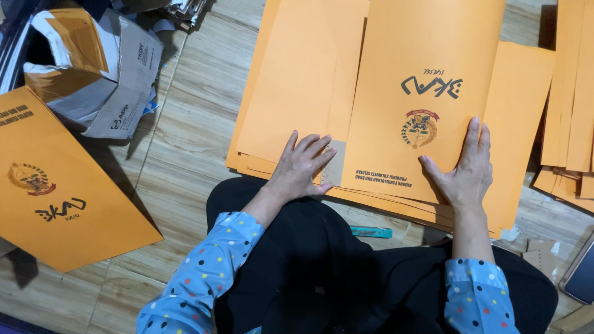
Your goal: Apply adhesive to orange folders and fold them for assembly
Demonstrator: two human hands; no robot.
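Both my hands rest flat on a pile of orange paper folders on the wooden floor in front of my lap. My left hand lies palm down, fingers spread, on the lower left sheets of the pile. My right hand presses on the lower right corner of the top folder, which carries dark lettering and a round red and gold emblem. Neither hand grips anything. My sleeves are blue with coloured dots.
A single orange folder lies at the left. A torn cardboard box sits at the upper left. More orange sheets are stacked at the right edge. A teal object lies by my lap, a dark phone at lower right.
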